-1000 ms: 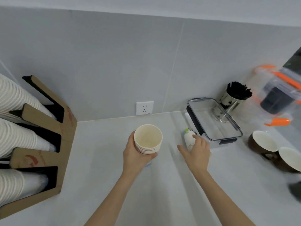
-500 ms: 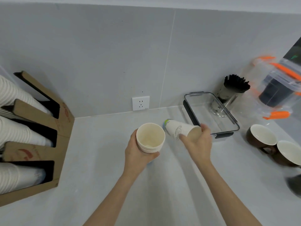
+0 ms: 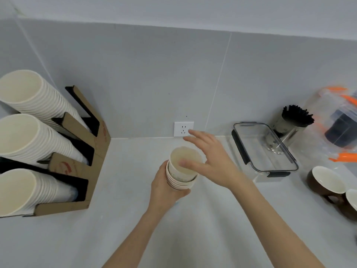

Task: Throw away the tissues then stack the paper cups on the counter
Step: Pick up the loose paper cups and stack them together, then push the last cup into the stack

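My left hand grips a stack of several white paper cups above the grey counter, near the middle. The topmost cup sits in the stack but stands higher than the others, not pushed fully down. My right hand is over that cup with fingers spread; its thumb rests on the cup's rim and inside, the other fingers point toward the wall. No tissues show in view.
A cardboard dispenser with three rows of paper cups stands at the left. A wall socket is behind the hands. At the right are a clear glass container, a metal holder of black stirrers, brown mugs and an orange-clipped plastic box.
My right hand picked up a lying cup from beside the glass container, carried it left and dropped it into the stack in my left hand. Its fingers then spread apart.
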Demonstrator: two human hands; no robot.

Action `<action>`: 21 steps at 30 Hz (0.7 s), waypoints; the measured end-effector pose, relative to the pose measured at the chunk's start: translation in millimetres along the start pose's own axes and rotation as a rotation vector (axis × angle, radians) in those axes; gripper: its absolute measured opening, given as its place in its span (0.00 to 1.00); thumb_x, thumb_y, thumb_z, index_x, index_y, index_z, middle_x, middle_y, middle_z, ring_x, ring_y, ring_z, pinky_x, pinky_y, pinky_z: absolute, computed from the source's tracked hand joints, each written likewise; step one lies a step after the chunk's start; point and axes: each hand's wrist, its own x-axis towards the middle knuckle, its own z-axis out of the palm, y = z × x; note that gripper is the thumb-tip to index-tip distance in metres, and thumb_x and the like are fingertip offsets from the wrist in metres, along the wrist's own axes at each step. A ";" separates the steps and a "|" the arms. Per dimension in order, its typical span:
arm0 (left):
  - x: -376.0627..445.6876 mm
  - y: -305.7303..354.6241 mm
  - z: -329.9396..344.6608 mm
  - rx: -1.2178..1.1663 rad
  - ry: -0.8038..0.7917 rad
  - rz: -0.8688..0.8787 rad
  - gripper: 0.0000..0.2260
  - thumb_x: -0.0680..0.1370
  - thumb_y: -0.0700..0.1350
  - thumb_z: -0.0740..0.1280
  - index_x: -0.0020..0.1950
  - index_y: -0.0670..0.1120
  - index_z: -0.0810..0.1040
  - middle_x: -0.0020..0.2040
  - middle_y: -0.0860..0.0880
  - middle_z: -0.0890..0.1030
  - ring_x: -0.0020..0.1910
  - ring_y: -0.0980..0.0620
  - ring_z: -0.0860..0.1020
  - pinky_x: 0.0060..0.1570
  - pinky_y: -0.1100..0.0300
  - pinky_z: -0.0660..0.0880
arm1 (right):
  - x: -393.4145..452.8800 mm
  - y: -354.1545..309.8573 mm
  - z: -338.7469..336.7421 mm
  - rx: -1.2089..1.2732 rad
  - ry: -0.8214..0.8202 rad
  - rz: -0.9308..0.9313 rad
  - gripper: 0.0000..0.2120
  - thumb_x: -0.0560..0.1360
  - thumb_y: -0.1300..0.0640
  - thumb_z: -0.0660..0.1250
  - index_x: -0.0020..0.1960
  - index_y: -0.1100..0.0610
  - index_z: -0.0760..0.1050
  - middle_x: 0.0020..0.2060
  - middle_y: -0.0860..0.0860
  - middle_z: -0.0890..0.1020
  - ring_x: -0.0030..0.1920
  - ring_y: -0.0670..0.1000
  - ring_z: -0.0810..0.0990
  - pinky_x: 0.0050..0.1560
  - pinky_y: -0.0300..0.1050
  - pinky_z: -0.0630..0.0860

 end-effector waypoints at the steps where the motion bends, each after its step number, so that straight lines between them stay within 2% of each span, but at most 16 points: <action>1: -2.7 -1.3 -4.0 -0.008 0.013 -0.012 0.36 0.52 0.47 0.79 0.52 0.69 0.64 0.49 0.67 0.75 0.47 0.79 0.70 0.39 0.84 0.66 | -0.2 0.6 8.2 0.054 -0.022 0.021 0.28 0.72 0.38 0.62 0.68 0.48 0.67 0.73 0.46 0.65 0.73 0.46 0.58 0.74 0.48 0.54; 4: -7.2 -2.3 -13.9 -0.018 0.031 -0.023 0.35 0.52 0.47 0.79 0.49 0.70 0.65 0.47 0.69 0.75 0.45 0.80 0.71 0.38 0.84 0.66 | -0.9 7.9 26.5 0.186 -0.053 0.155 0.25 0.75 0.40 0.56 0.69 0.48 0.64 0.71 0.45 0.67 0.71 0.45 0.61 0.69 0.42 0.57; 7: -13.6 5.4 -36.4 -0.027 0.077 0.002 0.36 0.52 0.48 0.80 0.51 0.69 0.64 0.47 0.69 0.74 0.47 0.68 0.75 0.41 0.78 0.68 | 3.8 -0.3 39.9 0.375 -0.064 0.256 0.20 0.77 0.42 0.55 0.65 0.48 0.69 0.63 0.45 0.75 0.66 0.46 0.70 0.61 0.37 0.65; 9: -18.1 15.1 -57.8 -0.039 0.122 0.036 0.39 0.52 0.49 0.80 0.56 0.66 0.64 0.48 0.69 0.74 0.50 0.61 0.76 0.44 0.71 0.70 | 9.5 -14.9 46.2 0.509 -0.068 0.262 0.14 0.78 0.45 0.55 0.59 0.46 0.74 0.56 0.44 0.79 0.61 0.47 0.75 0.58 0.39 0.70; 11: -24.5 28.9 -86.6 -0.059 0.186 0.081 0.40 0.52 0.52 0.79 0.59 0.64 0.63 0.49 0.71 0.76 0.51 0.66 0.76 0.45 0.73 0.72 | 18.5 -38.9 50.2 0.594 -0.075 0.209 0.12 0.78 0.47 0.55 0.58 0.44 0.74 0.56 0.44 0.80 0.59 0.45 0.76 0.59 0.42 0.74; 13: -33.0 45.1 -119.0 -0.070 0.256 0.147 0.41 0.53 0.56 0.78 0.62 0.62 0.63 0.51 0.72 0.76 0.52 0.71 0.74 0.48 0.74 0.73 | 28.7 -69.9 49.6 0.678 -0.075 0.115 0.11 0.79 0.49 0.55 0.56 0.40 0.74 0.54 0.41 0.80 0.54 0.38 0.77 0.49 0.34 0.78; 15: -43.3 60.6 -155.2 -0.053 0.331 0.210 0.44 0.54 0.56 0.78 0.65 0.60 0.62 0.56 0.68 0.75 0.55 0.71 0.73 0.53 0.70 0.74 | 40.7 -106.5 47.5 0.746 -0.084 0.016 0.12 0.79 0.50 0.54 0.54 0.40 0.74 0.50 0.39 0.81 0.48 0.33 0.78 0.41 0.29 0.77; 17: -55.3 76.0 -192.8 -0.010 0.414 0.274 0.45 0.54 0.57 0.78 0.67 0.59 0.61 0.59 0.65 0.75 0.57 0.69 0.73 0.54 0.67 0.73 | 52.5 -145.2 45.8 0.785 -0.098 -0.079 0.12 0.79 0.52 0.55 0.57 0.44 0.75 0.49 0.40 0.81 0.45 0.32 0.78 0.39 0.28 0.76; 19: -65.2 88.5 -227.4 0.036 0.482 0.331 0.44 0.53 0.59 0.77 0.66 0.61 0.61 0.60 0.65 0.75 0.56 0.69 0.74 0.52 0.71 0.73 | 60.8 -181.5 45.7 0.830 -0.098 -0.174 0.12 0.78 0.52 0.57 0.59 0.45 0.74 0.49 0.39 0.80 0.46 0.32 0.78 0.42 0.31 0.78; 21: -76.3 94.0 -259.1 0.074 0.545 0.387 0.44 0.53 0.59 0.76 0.65 0.65 0.60 0.59 0.71 0.73 0.55 0.72 0.73 0.49 0.79 0.69 | 64.8 -215.8 50.4 0.858 -0.095 -0.247 0.14 0.76 0.50 0.58 0.60 0.44 0.74 0.51 0.38 0.80 0.50 0.36 0.78 0.52 0.40 0.79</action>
